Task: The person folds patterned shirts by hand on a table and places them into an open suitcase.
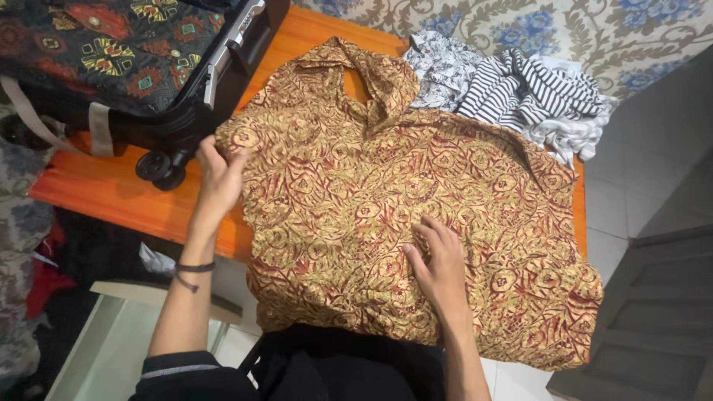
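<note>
Gold-and-maroon patterned cotton shirt [416, 200] lies spread across the orange wooden table [111, 193], filling the frame's centre. The left hand [217, 178] pinches its sleeve edge at centre left; the right hand [438, 260] rests flat, fingers spread, gripping nothing. It looks light, limp and crease-prone, best taken by seams or shoulders. A black suitcase [148, 67] sits upper left.

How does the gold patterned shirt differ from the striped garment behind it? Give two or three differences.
The gold patterned shirt lies spread flat; the striped garment is crumpled in a heap. The shirt has swirling gold and dark red motifs; the garment has dark and white stripes. Both hands touch the shirt, neither the striped garment. Both rest on the orange table.
</note>
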